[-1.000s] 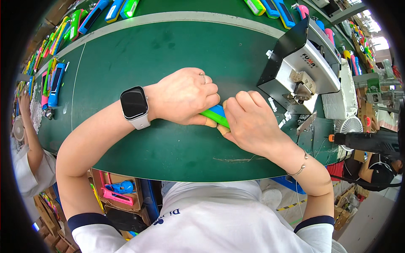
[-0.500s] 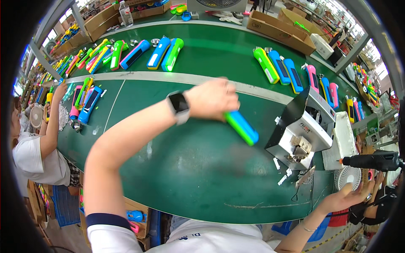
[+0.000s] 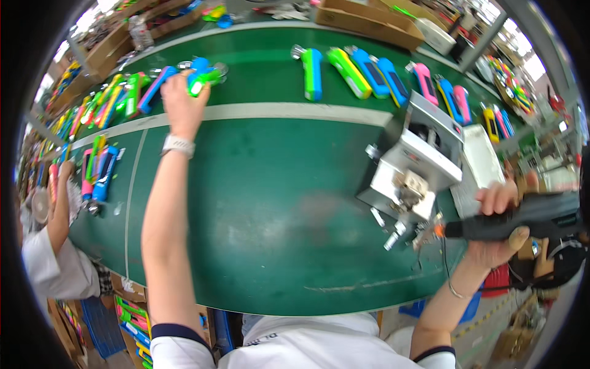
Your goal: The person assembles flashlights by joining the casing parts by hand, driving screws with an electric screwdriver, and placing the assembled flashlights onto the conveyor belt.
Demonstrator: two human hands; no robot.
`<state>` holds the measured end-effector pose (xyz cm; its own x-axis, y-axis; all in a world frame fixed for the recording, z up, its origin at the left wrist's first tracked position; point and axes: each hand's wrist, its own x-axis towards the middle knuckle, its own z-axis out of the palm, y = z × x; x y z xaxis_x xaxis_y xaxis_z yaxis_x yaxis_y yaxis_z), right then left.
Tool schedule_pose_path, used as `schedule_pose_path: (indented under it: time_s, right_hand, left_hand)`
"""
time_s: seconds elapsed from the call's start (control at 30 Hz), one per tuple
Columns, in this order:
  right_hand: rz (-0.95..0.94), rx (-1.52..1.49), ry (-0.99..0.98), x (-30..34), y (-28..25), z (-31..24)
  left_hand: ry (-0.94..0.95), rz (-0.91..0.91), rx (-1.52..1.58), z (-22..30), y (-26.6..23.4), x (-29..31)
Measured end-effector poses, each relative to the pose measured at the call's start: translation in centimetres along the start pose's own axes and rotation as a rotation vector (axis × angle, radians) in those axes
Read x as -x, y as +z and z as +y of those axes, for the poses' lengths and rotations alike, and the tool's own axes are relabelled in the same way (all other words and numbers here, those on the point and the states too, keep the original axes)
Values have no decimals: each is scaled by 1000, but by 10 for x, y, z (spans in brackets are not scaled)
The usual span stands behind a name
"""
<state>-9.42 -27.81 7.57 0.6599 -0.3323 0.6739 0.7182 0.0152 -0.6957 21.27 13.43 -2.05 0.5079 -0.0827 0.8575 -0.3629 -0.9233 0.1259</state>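
My left hand is stretched far out across the green conveyor belt and grips a green and blue plastic device at the far strip of the belt, among other coloured devices. My right hand is at the right edge, wrapped around a black electric screwdriver whose tip points left toward a small grey metal machine. A white watch band sits on my left wrist.
Several green, blue and pink devices lie in a row along the far belt. More lie at the left, where another person's arm reaches in. Cardboard boxes stand behind. Bins of parts sit under the table's front edge.
My left hand carried the green and blue device from the near middle of the belt to the far strip. My right hand left the device and took hold of the black screwdriver at the right.
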Motion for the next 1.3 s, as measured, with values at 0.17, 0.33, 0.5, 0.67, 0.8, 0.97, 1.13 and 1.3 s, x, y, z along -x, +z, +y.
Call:
schedule_pose_path:
  time_s: [0.17, 0.33, 0.5, 0.67, 0.8, 0.97, 1.13, 1.3]
  right_hand:
    - [-164, -248, 141, -11, 36, 8]
    - [-38, 229, 51, -12, 65, 32]
    - [97, 22, 233, -28, 64, 43]
    - [-15, -177, 189, 9, 71, 43]
    - [-78, -47, 173, 27, 92, 45]
    - [-160, 60, 297, 37, 95, 55]
    - [-288, 121, 290, 36, 92, 61]
    - [-267, 35, 280, 39, 87, 61]
  left_hand:
    - [607, -326, 440, 108, -78, 14]
    - [752, -776, 508, 209, -117, 79]
    - [578, -881, 579, 217, -129, 91]
    - [533, -1080, 653, 200, -132, 83]
    - [518, -1073, 705, 197, -127, 81]
    - [493, -1060, 745, 196, -124, 84]
    - [487, -1061, 745, 195, -123, 86]
    - [507, -1059, 727, 196, -126, 82]
